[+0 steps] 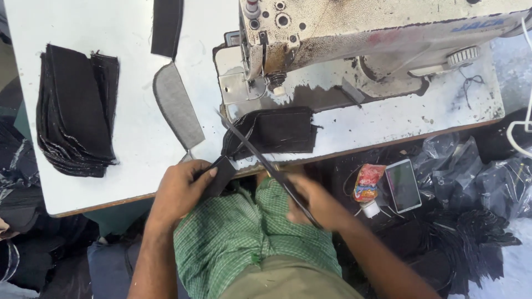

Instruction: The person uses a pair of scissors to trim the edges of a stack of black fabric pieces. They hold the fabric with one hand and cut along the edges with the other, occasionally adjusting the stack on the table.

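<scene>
My left hand (180,188) grips a small black fabric piece (220,173) at the near edge of the white sewing table (133,138). My right hand (310,202), blurred, holds a long thin black strip (260,158) that runs diagonally up toward the sewing machine (354,33). A dark rectangular fabric piece (280,131) lies on the table just below the machine's needle area (275,83).
A stack of black cut pieces (77,111) sits at the table's left. A grey curved piece (177,108) and a black strip (166,25) lie mid-table. On the right, below the table, are a phone (403,185), a small packet (367,182) and black plastic bags (476,182).
</scene>
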